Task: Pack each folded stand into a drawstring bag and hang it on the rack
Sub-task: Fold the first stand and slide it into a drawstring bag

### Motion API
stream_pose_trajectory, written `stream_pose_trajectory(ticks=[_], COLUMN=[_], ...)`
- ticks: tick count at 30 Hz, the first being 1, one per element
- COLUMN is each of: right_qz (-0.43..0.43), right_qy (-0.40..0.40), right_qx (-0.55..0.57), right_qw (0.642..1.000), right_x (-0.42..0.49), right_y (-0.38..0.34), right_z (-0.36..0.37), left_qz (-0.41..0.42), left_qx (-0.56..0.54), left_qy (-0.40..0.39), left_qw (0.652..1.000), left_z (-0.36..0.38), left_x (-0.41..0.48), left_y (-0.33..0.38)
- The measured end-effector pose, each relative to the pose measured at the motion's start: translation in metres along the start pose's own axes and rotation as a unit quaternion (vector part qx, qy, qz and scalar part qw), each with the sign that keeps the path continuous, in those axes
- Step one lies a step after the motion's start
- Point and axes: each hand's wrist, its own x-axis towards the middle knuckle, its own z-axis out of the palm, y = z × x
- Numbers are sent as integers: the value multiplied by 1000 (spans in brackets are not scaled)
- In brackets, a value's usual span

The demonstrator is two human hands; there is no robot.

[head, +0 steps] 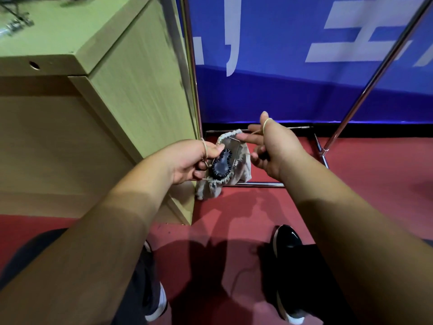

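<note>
A: From the head camera, where is the drawstring bag (pixel 236 158)?

B: Between the two hands, held up off the red floor (pixel 363 202). It is grey, and its gathered mouth is turned up towards the camera.

A: And the folded stand (pixel 220 166)?

B: Inside the bag, just right of the left hand's fingers. Its black ribbed end shows in the mouth, which is not drawn closed.

A: How are the hands?

B: Apart, one on each side of the bag. The left hand (pixel 189 160) has its fingers curled on the mouth's edge, with cord running across it. The right hand (pixel 274 148) has the cord (pixel 265 125) looped round its thumb and pinches it in the fingertips by the mouth's far edge.

A: The rack (pixel 257 184)?

B: Its chrome base lies on the floor below the hands. One upright rises beyond the left hand beside a wooden desk (pixel 140 90), and another slants up to the right of the right hand. A blue banner (pixel 304 95) stands beyond both.
</note>
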Motion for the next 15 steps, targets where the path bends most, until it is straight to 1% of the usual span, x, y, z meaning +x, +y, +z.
stream_pose_trajectory(ticks=[2,4,6,9,12,14,15], right_qz=[-34,-47,-49,-57,-56,-64,-82], right_qy=[-8,-10,14,58,57,49,51], right_qx=[-44,-87,-109,-89,-89,-105,-117], right_qw=[998,995,993,993,993,991,988], right_x=[-2,-1,4,7,9,10,10], right_y=[-1,0,2,3,0,0,1], right_z=[2,5,4,-2,-5,-6,-6], left_qz=[14,42,81,135,164,175,174], left_qx=[10,4,-5,-22,-30,-13,-12], left_qy=[-9,-18,0,52,94,104,90], left_qw=[1000,999,997,989,981,979,981], left_z=[0,-1,-2,-7,-10,-10,-10], left_x=[-1,-3,-5,-5,-1,-1,-2], left_y=[2,5,9,12,13,15,17])
